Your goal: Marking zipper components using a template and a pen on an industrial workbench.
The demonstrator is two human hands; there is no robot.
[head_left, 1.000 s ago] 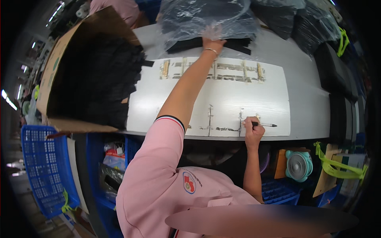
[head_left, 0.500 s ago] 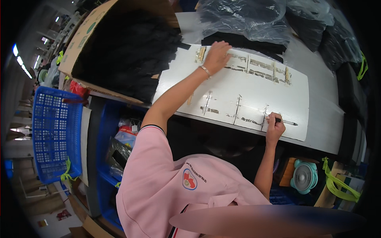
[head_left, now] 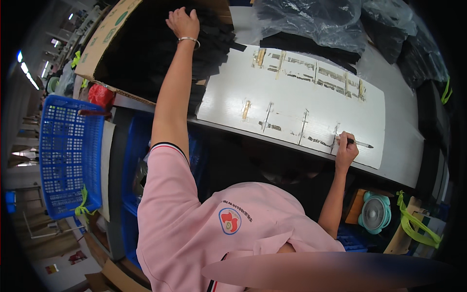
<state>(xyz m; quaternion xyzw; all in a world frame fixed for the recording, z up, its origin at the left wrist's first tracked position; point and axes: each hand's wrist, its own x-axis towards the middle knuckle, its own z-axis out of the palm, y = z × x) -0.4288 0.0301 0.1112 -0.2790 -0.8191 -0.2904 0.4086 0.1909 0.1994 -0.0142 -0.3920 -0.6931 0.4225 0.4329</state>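
My left hand reaches over the black fabric pieces piled in the cardboard box. Its fingers are somewhat apart, and I see nothing held in them. At the near right part of the white board, my right hand grips a pen, whose pale end points to the right. Dark lines, worn tape patches and narrow yellowish strips mark the board in two rows. A black fabric piece lies along the board's far edge.
Clear plastic bags with dark contents lie at the back. A blue basket and a red bag are on the left. Below the table's right part sits a teal fan. The table's near edge runs in front of me.
My left hand has left the board's far edge and moved left and away, over the fabric in the box. My right hand stays on the board with the pen. The view has shifted slightly.
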